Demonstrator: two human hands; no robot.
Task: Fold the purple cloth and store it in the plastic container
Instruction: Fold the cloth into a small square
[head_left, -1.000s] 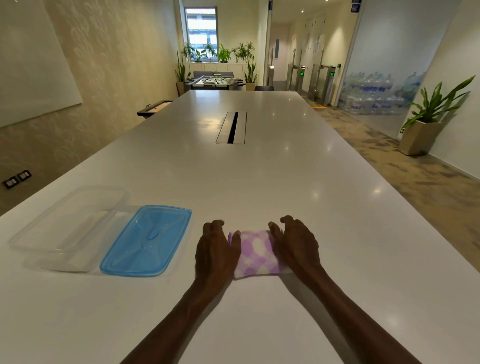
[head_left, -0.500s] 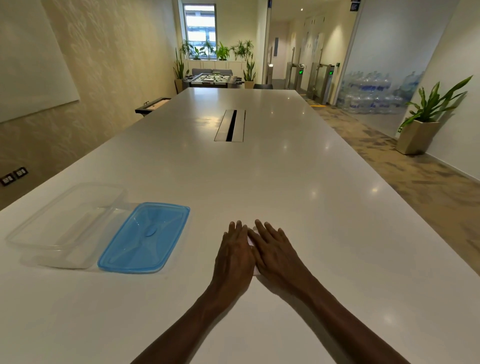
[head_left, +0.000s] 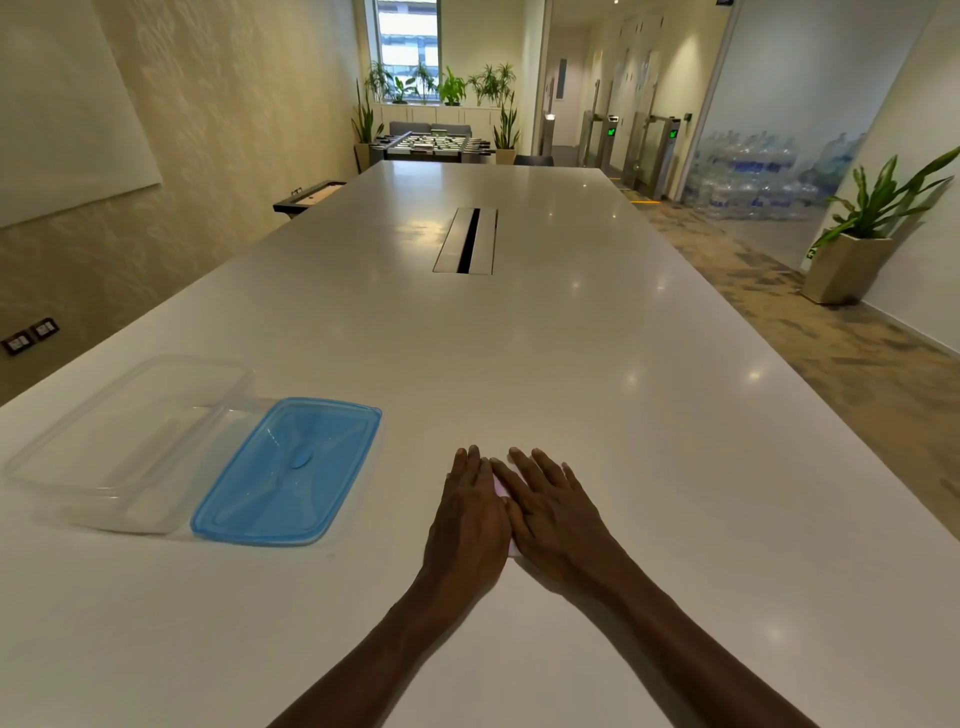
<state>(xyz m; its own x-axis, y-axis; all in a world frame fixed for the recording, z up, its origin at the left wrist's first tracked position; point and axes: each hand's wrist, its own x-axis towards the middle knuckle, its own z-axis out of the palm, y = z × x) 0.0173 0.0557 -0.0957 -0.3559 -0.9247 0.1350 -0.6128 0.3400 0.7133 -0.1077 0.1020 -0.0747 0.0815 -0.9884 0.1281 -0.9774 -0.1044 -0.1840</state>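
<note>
My left hand (head_left: 467, 514) and my right hand (head_left: 553, 514) lie flat, side by side, palms down on the folded purple checked cloth (head_left: 501, 487). The hands hide almost all of the cloth; only a pale sliver shows between them. Fingers are stretched out and close together, pressing rather than gripping. The clear plastic container (head_left: 135, 436) stands uncovered to the left near the table's left edge, with nothing visible inside. Its blue lid (head_left: 291, 473) lies flat beside it, between the container and my left hand.
Everything rests on a long white table (head_left: 571, 389) with a cable slot (head_left: 466, 240) in its middle. The table's right edge runs along carpeted floor, where a potted plant (head_left: 847, 270) stands by the wall.
One second ago my hands were at the cloth's two sides and the cloth showed between them. They have since come together on top of it and stay pressed flat.
</note>
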